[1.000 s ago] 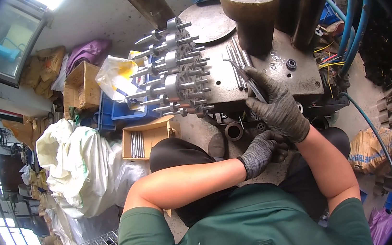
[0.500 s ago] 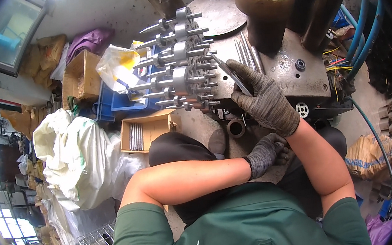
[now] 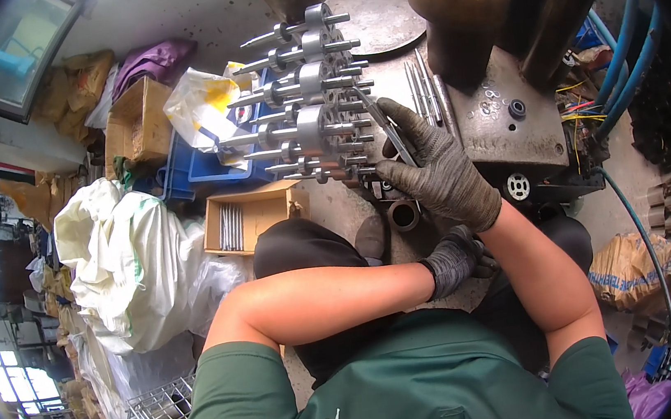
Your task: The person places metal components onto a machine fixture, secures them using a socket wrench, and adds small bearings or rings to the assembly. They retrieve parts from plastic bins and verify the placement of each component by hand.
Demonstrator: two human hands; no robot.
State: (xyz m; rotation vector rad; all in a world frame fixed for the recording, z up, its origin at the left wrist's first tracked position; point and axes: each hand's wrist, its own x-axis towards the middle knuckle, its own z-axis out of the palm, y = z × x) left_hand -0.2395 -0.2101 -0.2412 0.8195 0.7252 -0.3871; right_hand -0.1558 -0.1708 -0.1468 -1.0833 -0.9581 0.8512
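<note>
Two gloved hands are at work and one tool (image 3: pixel 391 130) is in use, between 1 and 2 o'clock from the middle of the view. The right hand (image 3: pixel 443 171), between 2 and 3 o'clock, pinches it between thumb and fingers. The left hand (image 3: pixel 451 263), at 4 o'clock, has bent fingers; I cannot tell whether it holds anything.

About eight shaft assemblies (image 3: pixel 314 127) stand in a row near 12 o'clock, partly hiding one another. About four loose rods (image 3: pixel 424 92) lie on one slab (image 3: pixel 493 138) at 2 o'clock, just beyond the right hand. One ring (image 3: pixel 516 109) sits there too, and one post (image 3: pixel 455 26) rises at 1 o'clock. One wheel (image 3: pixel 518 187) shows at 3 o'clock. One carton (image 3: pixel 266 216), at 9 o'clock, holds several rods; one white sack (image 3: pixel 123 271) slumps farther out that way. One open box (image 3: pixel 136 129) is at 10 o'clock.

The tool is slim, metallic and dark grey, with a paler sheen along its handle. Its narrow tip points toward 11 o'clock, over the shaft ends; whether it touches them I cannot tell.
</note>
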